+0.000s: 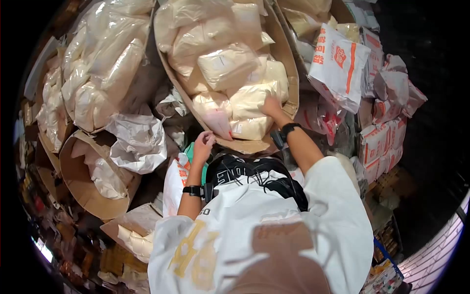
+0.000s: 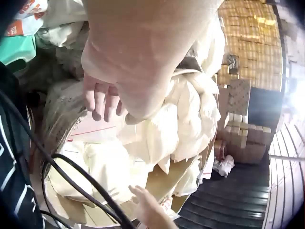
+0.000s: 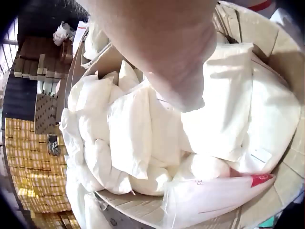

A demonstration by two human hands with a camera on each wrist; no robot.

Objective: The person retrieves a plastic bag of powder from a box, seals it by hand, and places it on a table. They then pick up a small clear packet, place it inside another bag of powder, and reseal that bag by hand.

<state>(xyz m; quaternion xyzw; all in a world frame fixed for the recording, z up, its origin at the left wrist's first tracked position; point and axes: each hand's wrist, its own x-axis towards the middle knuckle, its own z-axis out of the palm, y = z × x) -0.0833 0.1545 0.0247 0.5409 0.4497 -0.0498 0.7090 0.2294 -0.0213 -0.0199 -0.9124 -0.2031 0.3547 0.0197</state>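
Observation:
Many clear plastic bags of pale powder fill a big cardboard box [image 1: 289, 63] in front of me. My right hand [image 1: 272, 106] reaches over the box's right side and touches a powder bag [image 1: 249, 102] near the front. The left wrist view shows the right hand's [image 2: 151, 210] fingers extended; in the right wrist view they are mostly hidden behind the hand [image 3: 176, 71]. My left hand [image 1: 204, 142] hovers at the front left rim with loosely bent fingers, holding nothing. Beside it lies a clear plastic bag with red print [image 3: 214, 198], on top of the powder bags.
Another large box of wrapped powder bags [image 1: 105, 63] stands to the left, with an open cardboard drum [image 1: 93, 196] below it. White sacks with red print [image 1: 338, 66] are stacked at the right. A black bag with white lettering [image 1: 245, 171] sits against my front.

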